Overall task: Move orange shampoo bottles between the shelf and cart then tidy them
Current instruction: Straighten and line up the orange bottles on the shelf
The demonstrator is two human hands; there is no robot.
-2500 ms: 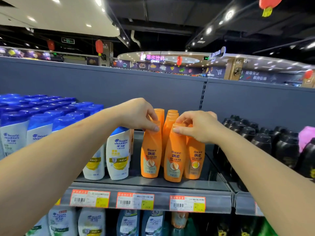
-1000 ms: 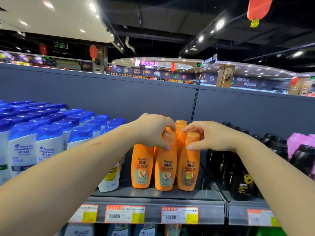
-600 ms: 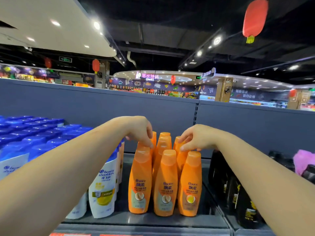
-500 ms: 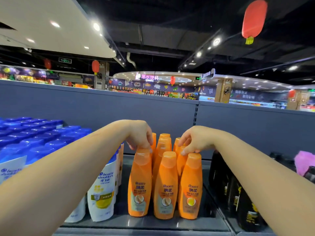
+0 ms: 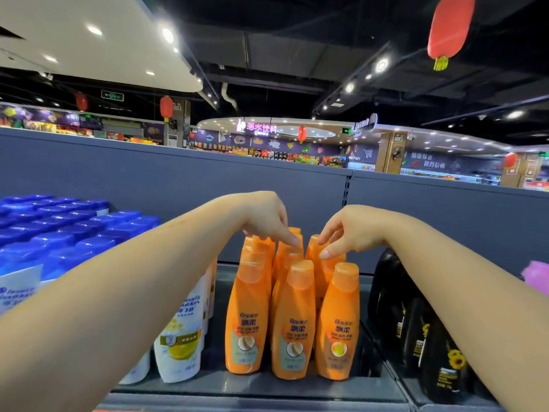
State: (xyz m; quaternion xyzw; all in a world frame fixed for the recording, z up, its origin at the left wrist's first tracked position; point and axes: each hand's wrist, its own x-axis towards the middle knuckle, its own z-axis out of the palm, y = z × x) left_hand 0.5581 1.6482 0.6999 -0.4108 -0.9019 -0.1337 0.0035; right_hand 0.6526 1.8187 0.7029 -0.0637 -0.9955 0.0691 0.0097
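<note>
Both hands (image 5: 269,218) fingertip-touch rear orange shampoo bottles (image 5: 292,319); shelf (image 5: 267,385) beneath.

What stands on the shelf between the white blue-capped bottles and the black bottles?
In the head view, only the orange shampoo bottles stand between the white blue-capped bottles and the black bottles, with bare shelf either side.

The rear orange shampoo bottles (image 5: 319,251) are largely masked by the front row and by both hands. Small label print is too fine to be read. The shelf (image 5: 261,388) front is cut off by the bottom edge.
</note>
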